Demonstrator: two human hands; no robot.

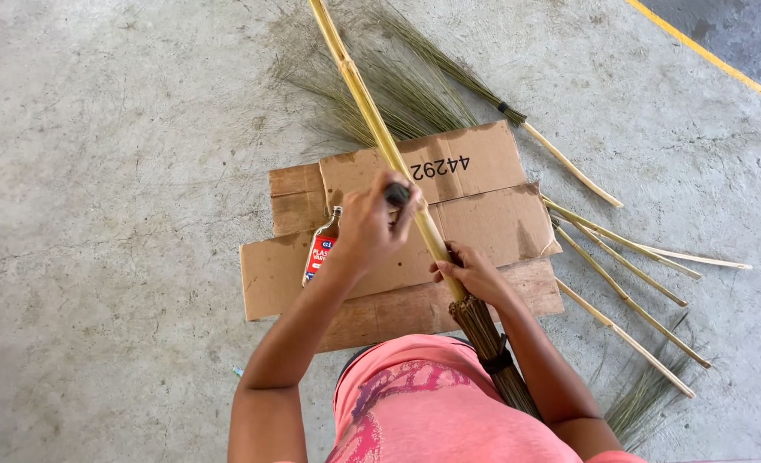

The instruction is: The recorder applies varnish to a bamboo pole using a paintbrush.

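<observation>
1. Left hand (370, 225): fingers curled shut round a small dark tool (398, 194), prob. a brush or marker; can't tell which. Tip touches the bamboo stick.
2. Right hand (473, 273): fingers wrapped on the bamboo stick (372, 111), just above the bound grass head (488, 339), pinning it down.
3. The stick runs diagonal from the top edge of view, across the cardboard (483, 219), to the person's lap; the grass end sits by the pink shirt (432, 403).
4. Handling, my guess: stick stiff, light, smooth skin w/ nodes, could roll or slip on the card. Best grip near the binding, where the right hand sits, or at a node. Grass head soft, springy, sheds; don't hold it there.
5. Cardboard: flattened brown box, flaps open, lying on the concrete floor (97, 214). Black printed digits near its far edge, upside down to the wearer.
6. Small bottle (321, 246): lies on the cardboard's left part, just beside the left hand. Red label w/ blue patch and white print; contents look reddish-brown. Cap end points away from the person.
7. Off the cardboard's right edge: more sticks w/ grass heads (629, 296) fanned out on the floor. One more broom (483, 90) lies beyond the far edge.
8. Yellow painted line (706, 53) at the floor's top right corner.
</observation>
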